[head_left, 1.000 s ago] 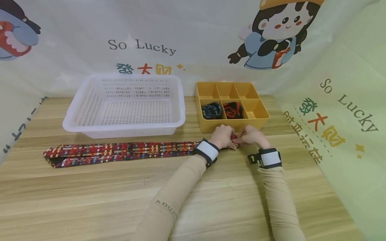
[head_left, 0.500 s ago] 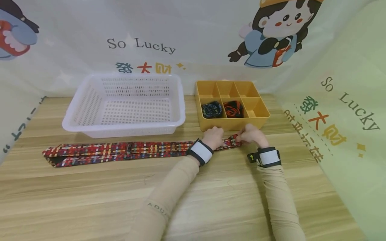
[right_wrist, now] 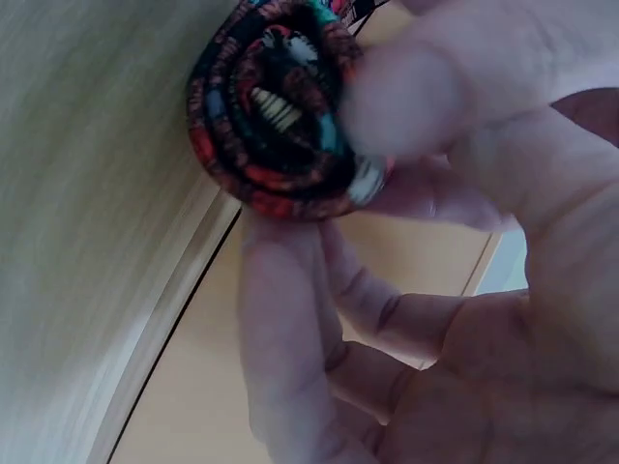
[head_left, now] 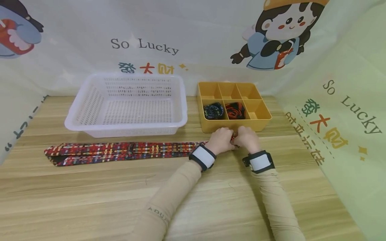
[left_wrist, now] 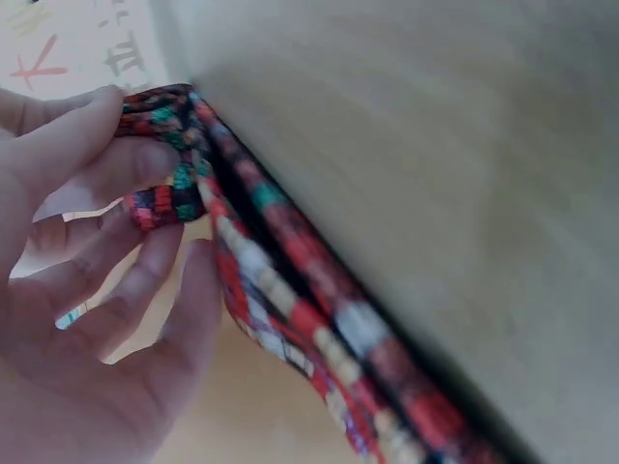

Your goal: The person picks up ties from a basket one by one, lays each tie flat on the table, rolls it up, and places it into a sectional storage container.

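A red plaid necktie [head_left: 163, 149], folded lengthwise, stretches across the table with its wide end at the left. Its right end is wound into a small coil [right_wrist: 280, 116], mostly covered by both hands in the head view. My right hand [head_left: 247, 139] pinches this coil between thumb and fingers, and the spiral layers show in the right wrist view. From the other side my left hand [head_left: 220, 140] holds the tie at the coil, fingers curled about it in the left wrist view. Beyond the coil, two layers of the tie [left_wrist: 300, 300] run back along the table.
Right behind the hands stands a yellow divided box [head_left: 235, 126]. Two of its front compartments hold a rolled blue tie [head_left: 213, 111] and a rolled red-and-black tie [head_left: 235, 110]. A white perforated basket [head_left: 126, 128] is behind the tie at left.
The left hand slid left along the tie, then came back right to the coil. The right hand has shifted slightly left and turned, and the hands now meet around the coil.
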{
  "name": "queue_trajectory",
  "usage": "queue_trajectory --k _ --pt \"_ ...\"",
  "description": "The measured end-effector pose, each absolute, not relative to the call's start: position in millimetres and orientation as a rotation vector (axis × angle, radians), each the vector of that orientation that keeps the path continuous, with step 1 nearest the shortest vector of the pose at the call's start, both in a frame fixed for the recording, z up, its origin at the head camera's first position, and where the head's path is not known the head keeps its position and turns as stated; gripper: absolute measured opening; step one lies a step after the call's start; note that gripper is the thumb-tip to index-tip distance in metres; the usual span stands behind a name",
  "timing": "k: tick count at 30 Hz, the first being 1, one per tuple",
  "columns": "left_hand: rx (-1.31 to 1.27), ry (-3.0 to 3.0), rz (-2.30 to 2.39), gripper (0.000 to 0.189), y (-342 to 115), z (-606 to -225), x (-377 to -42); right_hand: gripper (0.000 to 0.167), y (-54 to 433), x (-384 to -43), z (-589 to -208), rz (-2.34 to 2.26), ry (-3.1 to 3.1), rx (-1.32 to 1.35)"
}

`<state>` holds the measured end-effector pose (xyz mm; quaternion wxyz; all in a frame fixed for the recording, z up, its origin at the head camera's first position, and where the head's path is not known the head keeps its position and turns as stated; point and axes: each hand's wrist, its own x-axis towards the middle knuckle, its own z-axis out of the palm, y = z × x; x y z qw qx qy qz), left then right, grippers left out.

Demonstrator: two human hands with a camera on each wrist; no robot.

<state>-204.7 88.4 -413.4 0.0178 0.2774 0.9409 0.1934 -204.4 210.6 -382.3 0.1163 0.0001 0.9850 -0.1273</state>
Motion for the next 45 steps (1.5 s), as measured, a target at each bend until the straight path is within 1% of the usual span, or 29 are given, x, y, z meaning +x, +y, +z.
queue_trajectory --k 3,6,7,11,16,18,20,22,25,28,31,33,38,41,43,45 --pt "0.841 2.991 0.599 0.028 88.3 -414.2 -204.3 0.029 214.9 -207.2 -382.9 -0.435 2.860 -0.062" --pt "0.800 2.978 0.650 0.025 85.8 -414.9 -204.9 0.020 223.3 -209.4 -382.2 -0.580 2.796 -0.137" --pt "0.786 2.969 0.667 0.026 84.6 -415.4 -205.1 0.018 225.8 -209.7 -381.5 -0.622 2.775 -0.148" --pt "0.761 2.969 0.681 0.029 79.0 -417.9 -205.5 0.023 230.0 -210.6 -381.5 -0.711 2.705 -0.160" --pt "0.859 2.991 0.601 0.036 73.5 -417.9 -203.2 0.019 220.4 -210.9 -384.8 -0.667 2.725 -0.160" --pt "0.896 2.962 0.613 0.036 71.9 -416.3 -202.0 0.019 215.8 -210.6 -385.9 -0.631 2.756 -0.156" --pt "0.899 2.925 0.663 0.032 70.8 -414.9 -201.6 0.019 212.8 -210.2 -386.3 -0.605 2.777 -0.167" --pt "0.864 2.893 0.744 0.027 69.8 -413.8 -201.7 0.021 213.3 -210.2 -386.5 -0.603 2.787 -0.226" --pt "0.794 2.878 0.825 0.025 68.3 -412.3 -202.0 0.026 219.4 -210.1 -387.2 -0.675 2.749 -0.422" --pt "0.757 2.887 0.847 0.030 65.8 -411.0 -200.8 0.038 227.5 -210.5 -388.8 -0.791 2.633 -0.635" --pt "0.732 2.903 0.832 0.036 62.0 -410.8 -198.8 0.043 230.4 -211.3 -389.2 -0.843 2.551 -0.758" --pt "0.720 2.914 0.806 0.038 58.7 -411.7 -198.0 0.042 227.8 -211.6 -389.1 -0.823 2.560 -0.830" --pt "0.730 2.882 0.804 0.041 48.5 -414.4 -196.4 0.032 214.6 -210.5 -390.6 -0.714 2.675 -1.032" --pt "0.720 2.810 0.858 0.043 41.4 -413.9 -195.1 0.027 206.0 -207.7 -391.7 -0.633 2.736 -1.084" --pt "0.712 2.786 0.886 0.038 37.5 -412.8 -194.0 0.027 199.4 -204.2 -390.3 -0.553 2.775 -1.083" --pt "0.706 2.788 0.931 0.027 35.3 -411.7 -192.8 0.028 192.9 -200.7 -389.0 -0.455 2.816 -1.076"
